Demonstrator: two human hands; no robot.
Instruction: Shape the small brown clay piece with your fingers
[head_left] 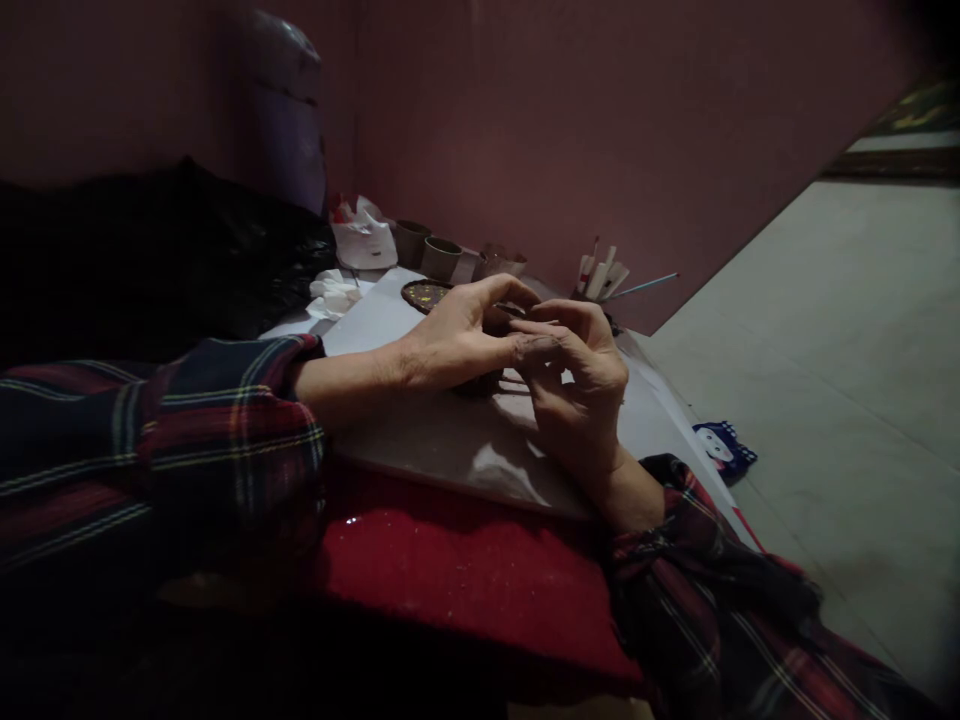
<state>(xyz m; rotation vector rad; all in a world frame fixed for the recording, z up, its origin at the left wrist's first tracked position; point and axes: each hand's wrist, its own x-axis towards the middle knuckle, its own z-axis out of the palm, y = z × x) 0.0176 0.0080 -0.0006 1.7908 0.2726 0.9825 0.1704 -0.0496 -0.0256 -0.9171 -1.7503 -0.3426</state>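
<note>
Left hand (469,335) and right hand (581,375) curved about a dark piece (480,385) (grip, axis unclear); a speckled dish (427,294) lay at ten o'clock.

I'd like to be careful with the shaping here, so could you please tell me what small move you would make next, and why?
I would probably ease the right hand back slightly, keeping the left hand by the dark piece: the hands meet over it and hide most of it, and the board has bare room nearer the wearer.
</note>
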